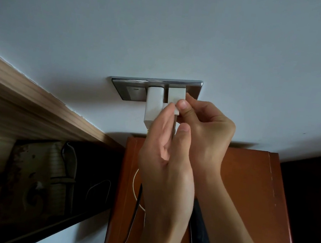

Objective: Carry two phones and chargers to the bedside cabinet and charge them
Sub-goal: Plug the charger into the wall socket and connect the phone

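Two white chargers sit in a silver wall socket plate [131, 90]: a taller left charger [153, 106] and a right charger [176, 95]. My left hand [168, 162] holds a dark cable that runs up between its fingers to a white plug tip at the right charger. My right hand [205, 124] pinches that white plug tip [176, 111] with thumb and forefinger. Below, on the orange-brown bedside cabinet [248, 181], a dark phone [202, 240] lies partly hidden by my arms. A white cable [136, 178] and a dark cable [135, 208] hang down over the cabinet.
A wooden headboard edge [27, 106] runs diagonally at the left, with a dark gap and patterned bedding [35, 177] below it. The pale wall fills the upper view. Dark floor space lies to the cabinet's right.
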The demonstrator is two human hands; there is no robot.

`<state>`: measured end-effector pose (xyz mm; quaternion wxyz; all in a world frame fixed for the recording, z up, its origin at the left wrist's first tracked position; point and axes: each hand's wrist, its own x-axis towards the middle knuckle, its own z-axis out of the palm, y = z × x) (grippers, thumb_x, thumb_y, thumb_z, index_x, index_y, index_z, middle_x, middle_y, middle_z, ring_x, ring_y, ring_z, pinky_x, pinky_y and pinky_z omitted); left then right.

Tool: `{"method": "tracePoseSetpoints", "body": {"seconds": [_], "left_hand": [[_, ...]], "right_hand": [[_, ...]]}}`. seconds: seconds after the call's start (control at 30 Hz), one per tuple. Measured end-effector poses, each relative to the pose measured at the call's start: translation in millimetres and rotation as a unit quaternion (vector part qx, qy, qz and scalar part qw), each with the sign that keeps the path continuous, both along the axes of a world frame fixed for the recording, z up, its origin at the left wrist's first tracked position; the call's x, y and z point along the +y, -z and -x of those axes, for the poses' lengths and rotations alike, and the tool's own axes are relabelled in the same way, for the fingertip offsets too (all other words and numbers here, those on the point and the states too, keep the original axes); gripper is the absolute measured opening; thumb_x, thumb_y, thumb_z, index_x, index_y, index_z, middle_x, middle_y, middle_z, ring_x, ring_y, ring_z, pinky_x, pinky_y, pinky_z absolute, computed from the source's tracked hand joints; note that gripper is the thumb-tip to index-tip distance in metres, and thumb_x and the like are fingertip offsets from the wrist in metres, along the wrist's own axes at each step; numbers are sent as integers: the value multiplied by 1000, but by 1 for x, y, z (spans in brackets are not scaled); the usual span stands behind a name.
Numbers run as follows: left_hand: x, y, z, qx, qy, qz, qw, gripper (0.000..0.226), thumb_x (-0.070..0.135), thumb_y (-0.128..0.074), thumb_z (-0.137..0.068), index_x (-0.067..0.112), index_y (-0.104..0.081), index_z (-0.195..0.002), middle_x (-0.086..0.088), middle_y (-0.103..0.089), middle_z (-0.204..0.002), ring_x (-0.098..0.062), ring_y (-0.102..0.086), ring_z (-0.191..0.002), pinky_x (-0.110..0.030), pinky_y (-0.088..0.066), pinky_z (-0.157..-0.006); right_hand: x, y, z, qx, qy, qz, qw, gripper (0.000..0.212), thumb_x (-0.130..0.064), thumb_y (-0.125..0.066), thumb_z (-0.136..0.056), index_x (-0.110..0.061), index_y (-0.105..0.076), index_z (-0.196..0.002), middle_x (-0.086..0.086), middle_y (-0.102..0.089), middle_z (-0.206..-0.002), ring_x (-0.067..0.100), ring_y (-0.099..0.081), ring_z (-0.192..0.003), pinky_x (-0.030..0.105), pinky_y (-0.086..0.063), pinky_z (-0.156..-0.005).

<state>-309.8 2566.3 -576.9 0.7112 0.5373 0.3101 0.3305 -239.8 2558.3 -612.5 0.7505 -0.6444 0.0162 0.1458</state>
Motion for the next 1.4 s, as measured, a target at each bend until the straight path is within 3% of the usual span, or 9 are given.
{"method": "tracePoseSetpoints", "body": {"seconds": [0.13, 0.3, 0.47, 0.67, 0.83, 1.03, 1.17, 1.3, 1.4], "left_hand": [[5, 0, -1, 7, -24, -4, 1000, 41, 16, -56, -86, 14, -64, -126, 10, -70, -121, 0, -61, -117, -11, -47, -90], [11, -1, 3, 11, -8, 15, 1000, 43, 13, -55, -86, 12, -62, -129, 1, -70, -123, -5, -62, -118, -15, -48, -92], [8, -5, 6, 9, 9, 23, 1000, 47, 9, -59, -89, 14, -55, -136, 0, -66, -130, -3, -60, -119, -14, -48, -92], [4, -5, 16, 16, 32, -15, 999, 42, 4, -54, -97, 15, -53, -137, 3, -62, -135, 0, -57, -122, -8, -46, -88], [-4, 15, 43, 57, 25, -38, 997, 40, 9, -55, -96, 15, -57, -135, 4, -63, -134, 0, -58, -121, -12, -45, -95], [-17, 61, 73, 114, 15, -44, 992, 39, 18, -53, -92, 13, -61, -130, 1, -66, -130, -4, -60, -120, -16, -47, -96], [-25, 97, 93, 172, 39, -39, 984, 36, 11, -49, -97, 16, -60, -132, 4, -63, -133, -2, -56, -124, -15, -44, -99], [-27, 134, 114, 266, 66, -55, 960, 39, 2, -46, -99, 20, -58, -132, 6, -60, -135, -3, -53, -127, -27, -42, -108], [-29, 154, 129, 318, 89, -69, 941, 42, 4, -45, -100, 22, -56, -136, 6, -57, -139, -4, -50, -130, -18, -40, -103]], "right_hand": [[4, 3, 4, -7, 24, -3, 1000, 19, -13, -78, -84, -29, -77, -75, -2, -80, -94, 7, -75, -79, 18, -56, -69], [-3, -3, 0, -1, -7, -37, 999, 8, -10, -78, -85, -18, -78, -83, 3, -80, -96, 8, -76, -75, 16, -57, -68], [-9, -4, 4, 9, -25, -53, 998, 16, -13, -74, -89, -8, -77, -104, -2, -80, -98, 11, -76, -88, 21, -59, -73], [-21, -1, 17, -10, -46, -43, 998, 27, -25, -59, -100, -15, -70, -123, -2, -78, -103, 7, -73, -97, 17, -57, -72], [-42, 22, 37, 0, -37, 17, 999, 26, -31, -54, -102, -18, -74, -112, -5, -79, -97, 8, -74, -96, 27, -61, -79], [-80, 74, 80, 20, -58, 103, 993, 24, -30, -54, -102, -23, -76, -102, -12, -78, -91, 4, -74, -87, 21, -60, -77], [-107, 123, 114, 19, -141, 251, 957, 17, -27, -59, -100, -29, -76, -103, -18, -76, -84, 4, -70, -75, 17, -55, -63], [-119, 172, 147, -6, -272, 392, 879, 27, -12, -62, -96, -20, -72, -119, -7, -74, -107, 2, -66, -91, 5, -48, -69], [-117, 195, 168, -27, -316, 445, 837, 27, -19, -68, -93, -22, -67, -120, 0, -62, -117, 17, -63, -102, 26, -54, -77]]}}
